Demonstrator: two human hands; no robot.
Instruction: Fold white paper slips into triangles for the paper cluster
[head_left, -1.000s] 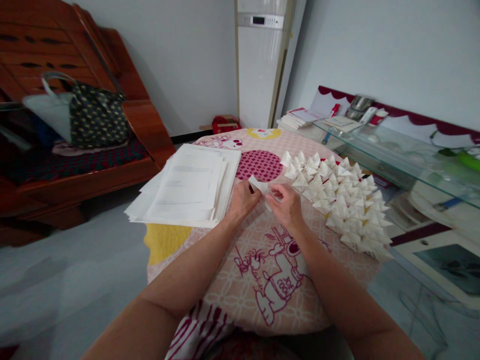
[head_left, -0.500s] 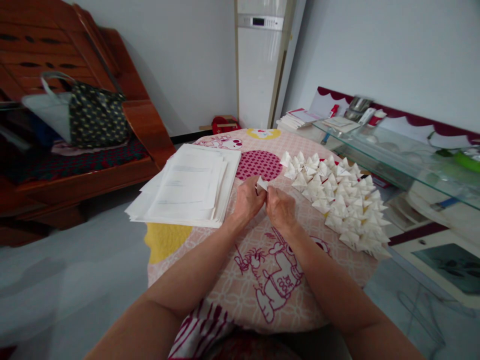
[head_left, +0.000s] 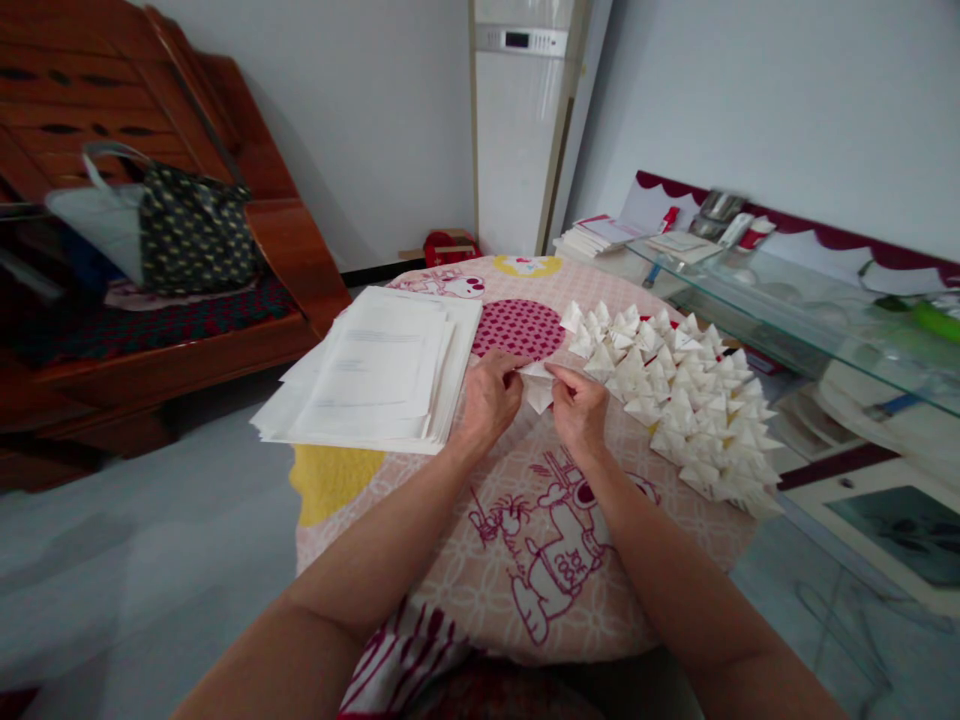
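Between my two hands is a small piece of folded white paper (head_left: 537, 388), its lower part coming down to a point. My left hand (head_left: 491, 398) pinches its left end with thumb and forefinger. On the other side my right hand (head_left: 579, 408) grips the right end, forefinger along the top edge. Both hands are over the pink patterned tablecloth (head_left: 480, 590). Left of them lies a stack of white paper sheets (head_left: 375, 370), some with faint print. To the right stand many pointed folded paper pieces (head_left: 675, 390), set close together in rows.
A glass-topped cabinet (head_left: 795, 320) with cups, papers and other items borders the table on the right. At left is a wooden bench (head_left: 292, 260) with a dark patterned bag (head_left: 195, 230) on it. A tall white appliance (head_left: 517, 140) stands behind the table.
My hands have moved apart, the right one shifting rightward. More of the folded paper now shows between them, spread wider with a point downward. The stack and the rows look unchanged.
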